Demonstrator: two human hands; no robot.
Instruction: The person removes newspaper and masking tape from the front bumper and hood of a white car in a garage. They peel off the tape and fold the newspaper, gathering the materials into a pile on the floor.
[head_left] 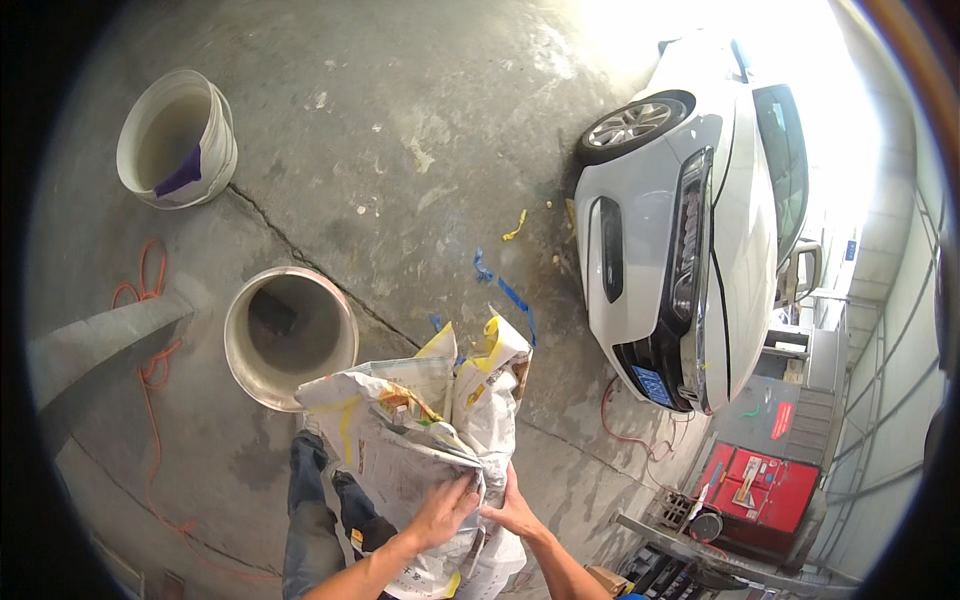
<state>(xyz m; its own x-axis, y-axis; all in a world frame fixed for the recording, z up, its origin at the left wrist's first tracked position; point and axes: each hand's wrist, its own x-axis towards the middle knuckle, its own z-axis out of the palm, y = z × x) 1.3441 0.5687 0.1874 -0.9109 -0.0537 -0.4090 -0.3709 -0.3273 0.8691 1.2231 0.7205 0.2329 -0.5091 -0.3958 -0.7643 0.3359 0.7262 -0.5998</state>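
Note:
Both my hands grip a large crumpled bundle of printed newspaper (385,455) with strips of yellow tape on its edges. My left hand (445,512) presses against the middle of the sheets, its fingers closed over a fold. Close beside it, my right hand (513,507) pinches the right-hand part, thumb toward the left hand. The bundle hangs in front of my legs and hides part of the floor. Its upper end reaches near a round open bin (238,345), whose inside holds something dark that I cannot make out.
A white bucket (222,165) with a purple cloth over its rim stands at far left. An orange hose (150,455) runs below it beside a grey post (100,345). Blue tape (512,295) and yellow tape scraps (515,226) litter the concrete. Right are a white car (640,280) and red tool cart (795,490).

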